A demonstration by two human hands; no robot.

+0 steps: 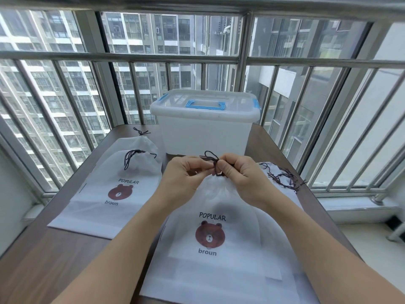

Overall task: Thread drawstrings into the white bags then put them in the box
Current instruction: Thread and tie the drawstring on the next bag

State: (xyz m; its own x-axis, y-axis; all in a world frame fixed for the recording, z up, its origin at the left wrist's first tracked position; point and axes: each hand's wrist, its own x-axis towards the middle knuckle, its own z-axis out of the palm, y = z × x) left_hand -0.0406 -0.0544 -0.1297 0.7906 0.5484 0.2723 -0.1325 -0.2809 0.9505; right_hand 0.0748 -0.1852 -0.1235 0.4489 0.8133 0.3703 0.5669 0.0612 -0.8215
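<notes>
A dark drawstring [213, 161] is being pinched by the left hand [186, 172] and the right hand [237, 172] at the gathered neck of the bag [219, 270] lying at the table's [54, 260] near edge. A knot is perhaps being tied. Behind stands the box [203, 132], lid on; two bags [114, 194] are lying stacked at left.

We have a single view, from a wide-angle camera worn on the person's head. We look forward and down from close above, so both forearms run up from the bottom edge to the left hand [186, 174] and right hand [238, 174] at mid-frame. Beyond the hands we see the table's far end and the window bars, which bow near the edges.
</notes>
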